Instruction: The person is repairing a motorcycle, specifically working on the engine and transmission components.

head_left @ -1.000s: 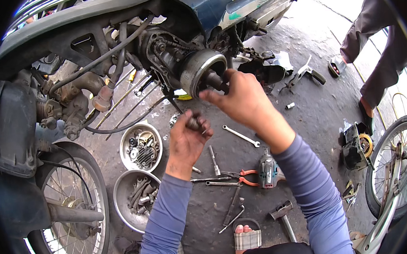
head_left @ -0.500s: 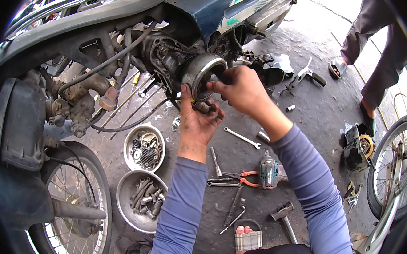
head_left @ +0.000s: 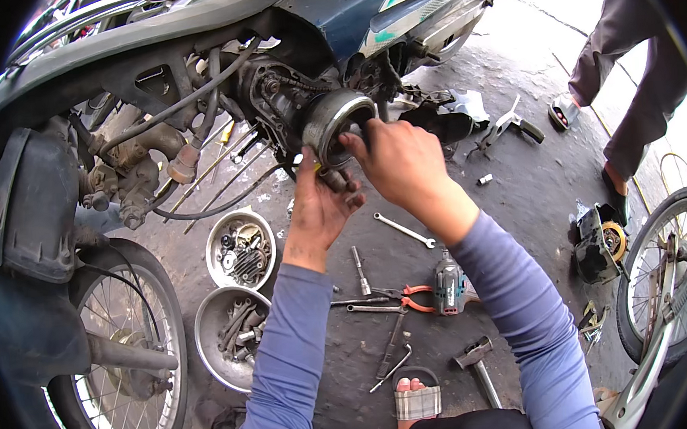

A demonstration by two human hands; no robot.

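Observation:
At the exposed engine (head_left: 271,92) of the motorbike sits a round metal flywheel (head_left: 323,132), its hollow side turned toward me. Under its lower rim is my left hand (head_left: 315,212), the thumb resting against the rim. Its curled fingers hold a short metal cylinder (head_left: 335,178), socket-like, with a bit of yellow beside it. My right hand (head_left: 403,158) reaches into the flywheel's hollow from the right, thumb and fingers closed together. What those fingers pinch is hidden inside.
Two metal bowls, one of bolts and small parts (head_left: 245,283), one of sockets (head_left: 204,348), stand left. On the ground lie a wrench (head_left: 404,230), orange-handled pliers (head_left: 419,299), an impact driver (head_left: 449,283) and a hammer (head_left: 477,364). A person (head_left: 627,59) stands right, near a wheel (head_left: 658,272).
The view has shifted slightly. My right hand has tilted a little, its fingers still in the flywheel's hollow; my left hand keeps to the lower rim with the metal cylinder.

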